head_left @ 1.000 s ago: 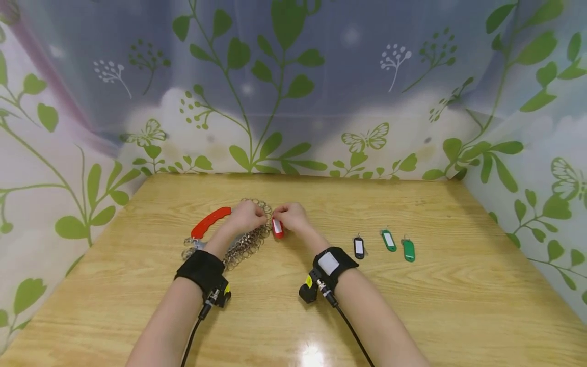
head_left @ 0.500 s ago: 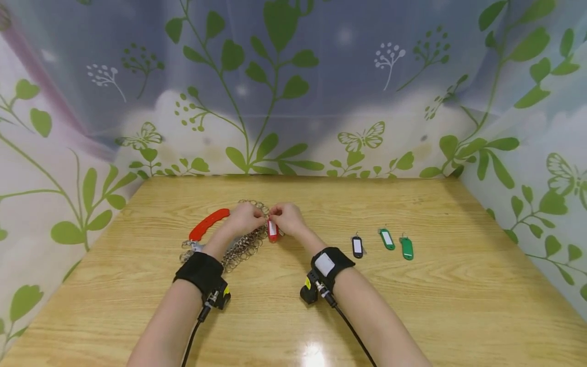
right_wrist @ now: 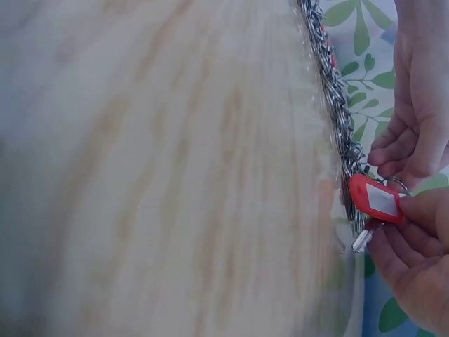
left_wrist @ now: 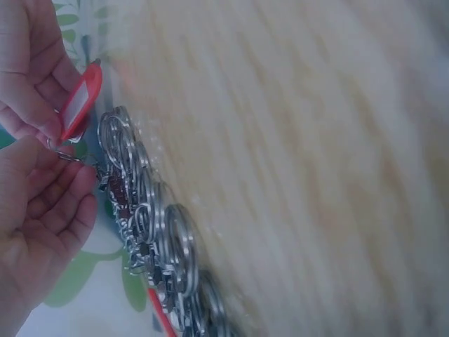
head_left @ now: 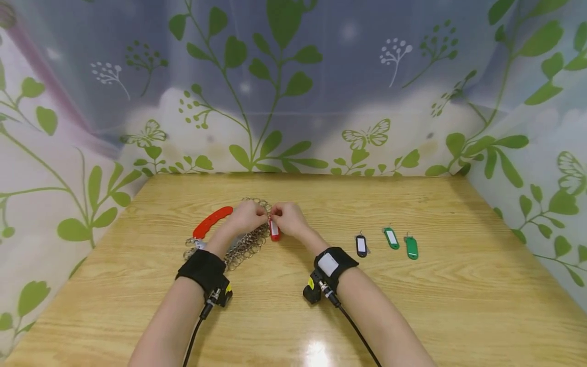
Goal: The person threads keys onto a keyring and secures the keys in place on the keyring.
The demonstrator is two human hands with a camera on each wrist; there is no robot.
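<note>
My left hand (head_left: 249, 216) pinches a small metal ring with thumb and fingertips, beside a curved row of many silver rings (left_wrist: 172, 242). My right hand (head_left: 290, 219) meets it from the right and pinches a red key tag (right_wrist: 375, 199) with a white label near its ring end. A small silver key (right_wrist: 362, 240) hangs by the tag. In the left wrist view a thin metal ring (left_wrist: 64, 152) lies between the two hands' fingertips. Whether the tag's ring is linked with the chain is too small to tell.
A red curved strip (head_left: 213, 221) lies on the wooden table left of the left hand, joined to the row of rings. To the right lie a black key tag (head_left: 361, 245) and two green ones, a labelled tag (head_left: 391, 238) and a plain-faced tag (head_left: 411, 247).
My right hand has shifted slightly left with the red key tag, so its fingertips now meet those of the left hand. The left hand has stayed almost in place.
</note>
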